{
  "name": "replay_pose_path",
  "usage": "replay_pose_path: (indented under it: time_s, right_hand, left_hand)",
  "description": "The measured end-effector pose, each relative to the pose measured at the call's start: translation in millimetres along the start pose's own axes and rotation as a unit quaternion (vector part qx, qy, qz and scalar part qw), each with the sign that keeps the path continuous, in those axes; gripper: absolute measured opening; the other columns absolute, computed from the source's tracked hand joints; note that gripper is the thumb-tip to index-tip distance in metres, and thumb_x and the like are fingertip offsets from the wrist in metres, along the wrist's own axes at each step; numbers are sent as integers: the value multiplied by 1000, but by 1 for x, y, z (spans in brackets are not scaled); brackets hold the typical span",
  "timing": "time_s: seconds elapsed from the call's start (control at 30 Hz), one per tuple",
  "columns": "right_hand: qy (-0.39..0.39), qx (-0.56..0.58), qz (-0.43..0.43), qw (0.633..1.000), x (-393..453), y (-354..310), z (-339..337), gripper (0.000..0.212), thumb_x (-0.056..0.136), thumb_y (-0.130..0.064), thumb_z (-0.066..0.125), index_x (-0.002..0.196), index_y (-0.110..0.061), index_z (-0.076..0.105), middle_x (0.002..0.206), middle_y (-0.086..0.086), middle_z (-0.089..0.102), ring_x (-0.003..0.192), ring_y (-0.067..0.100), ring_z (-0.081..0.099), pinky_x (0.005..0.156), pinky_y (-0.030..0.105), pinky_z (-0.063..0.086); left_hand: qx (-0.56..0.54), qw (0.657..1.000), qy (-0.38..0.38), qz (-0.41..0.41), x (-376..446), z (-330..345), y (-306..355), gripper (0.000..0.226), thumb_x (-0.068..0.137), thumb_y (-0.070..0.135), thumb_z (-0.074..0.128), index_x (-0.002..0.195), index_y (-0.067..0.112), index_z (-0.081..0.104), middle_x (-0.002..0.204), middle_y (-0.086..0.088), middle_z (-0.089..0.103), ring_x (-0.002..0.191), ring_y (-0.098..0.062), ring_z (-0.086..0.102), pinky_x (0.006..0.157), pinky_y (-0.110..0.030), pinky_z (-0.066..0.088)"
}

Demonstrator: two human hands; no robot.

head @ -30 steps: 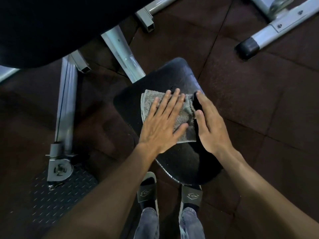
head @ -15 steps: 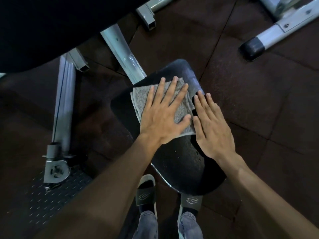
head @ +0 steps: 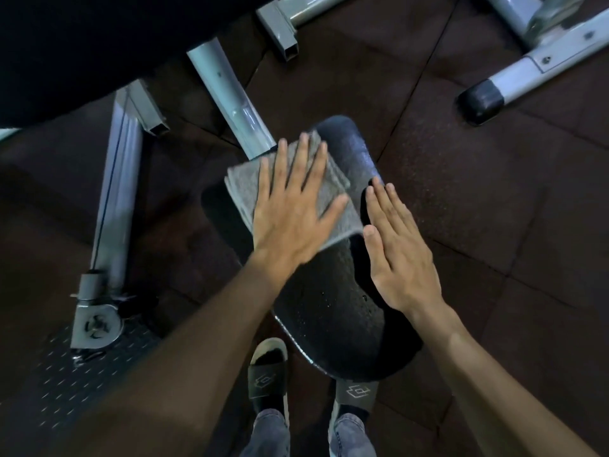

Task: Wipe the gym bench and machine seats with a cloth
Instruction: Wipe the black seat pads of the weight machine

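A black padded machine seat [head: 329, 308] fills the middle of the head view, its surface dotted with wet drops. A folded grey cloth [head: 244, 189] lies on the seat's far left part. My left hand [head: 293, 212] presses flat on the cloth with fingers spread and straight. My right hand [head: 398, 249] rests flat on the seat's right side, beside the cloth, fingers straight and together.
A grey metal post [head: 230, 100] rises from behind the seat. Another frame leg [head: 112, 206] with a bolted foot stands left on a diamond-plate base [head: 66, 390]. A large black pad [head: 99, 37] overhangs top left. A capped tube [head: 481, 97] lies top right on rubber floor tiles. My feet are below the seat.
My left hand has slid the cloth away from me and leftward across the seat. My right hand has stayed flat on the seat's right side.
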State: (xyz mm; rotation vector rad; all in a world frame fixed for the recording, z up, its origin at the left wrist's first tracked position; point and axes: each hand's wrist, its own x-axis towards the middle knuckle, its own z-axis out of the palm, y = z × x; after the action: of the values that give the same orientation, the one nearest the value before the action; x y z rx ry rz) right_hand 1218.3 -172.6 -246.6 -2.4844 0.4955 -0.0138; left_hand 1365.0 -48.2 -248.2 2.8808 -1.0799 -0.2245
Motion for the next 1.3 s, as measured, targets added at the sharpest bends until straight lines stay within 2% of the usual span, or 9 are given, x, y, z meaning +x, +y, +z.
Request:
replay_pose_path:
  time_s: [0.17, 0.43, 0.53, 0.6, 0.7, 0.9, 1.07, 1.17, 1.3]
  right_hand:
    - [63, 138, 34, 988, 0, 1, 0, 56, 111, -34, 25, 161, -12, 24, 171, -2, 17, 157, 3, 13, 127, 23, 13]
    - [159, 231, 75, 957, -6, 1, -10, 53, 110, -26, 32, 157, -2, 33, 168, 8, 27, 156, 9, 24, 128, 33, 21]
    - [177, 150, 90, 969, -4, -21, -17, 52, 110, -21, 35, 159, -5, 29, 170, 6, 21, 157, 12, 19, 130, 42, 13]
    - [120, 55, 71, 989, -1, -46, -9, 59, 109, -26, 36, 162, -5, 18, 173, 7, 8, 160, 15, 8, 131, 40, 5]
    - [17, -117, 64, 991, 7, -68, 20, 71, 108, -48, 18, 163, -7, -1, 172, 9, -12, 159, 18, -12, 130, 42, -2]
    - [57, -187, 129, 972, 76, -74, 40, 77, 106, -54, 14, 163, -5, 1, 173, 13, -5, 160, 23, -6, 130, 45, 1]
    - [-40, -243, -58, 968, 26, -78, 40, 73, 108, -52, 18, 164, -9, 2, 172, 13, -5, 160, 26, -6, 130, 49, 5]
    - [-80, -250, -123, 957, -19, -59, 27, 73, 107, -55, 25, 165, -15, 6, 173, 6, 0, 160, 21, -2, 129, 47, 10]
    - [4, -239, 43, 970, -15, -54, 25, 70, 106, -55, 24, 165, -19, 10, 173, 3, 5, 160, 18, 1, 129, 46, 8]
  left_hand:
    - [9, 1000, -2, 24, 46, -1, 26, 79, 102, 65, 15, 165, 20, 0, 174, -8, -2, 160, -32, -2, 129, -52, 5]
    - [-74, 970, -64, 221, -62, -7, 42, 74, 104, 54, 33, 165, 20, 9, 174, -3, 2, 160, -24, -4, 129, -49, 7]
    - [-195, 960, -13, 202, -47, -25, 8, 57, 107, 29, 40, 160, 12, 28, 170, -7, 23, 159, -25, 14, 130, -47, 14]
    - [-162, 981, 61, 89, -25, -36, -24, 50, 106, 20, 37, 155, 8, 40, 165, -12, 35, 156, -29, 24, 129, -45, 16]
    - [-125, 991, 6, -37, 5, -34, -62, 53, 109, 27, 29, 160, 11, 30, 169, -9, 27, 158, -28, 16, 129, -44, 13]
    - [-94, 995, -16, 11, 11, -15, -77, 57, 111, 35, 19, 165, 19, 13, 172, 2, 18, 159, -20, 17, 127, -39, 18]
    - [-76, 996, -3, 40, 10, -13, -81, 57, 110, 35, 17, 164, 18, 12, 173, 2, 14, 159, -21, 14, 127, -41, 20]
    - [-12, 992, 4, 124, 4, -13, -80, 57, 109, 34, 18, 164, 18, 14, 173, 1, 12, 160, -22, 10, 129, -47, 15]
    - [31, 978, -5, 208, 2, -13, -82, 59, 109, 34, 20, 164, 16, 13, 173, -1, 10, 160, -23, 9, 129, -49, 12]
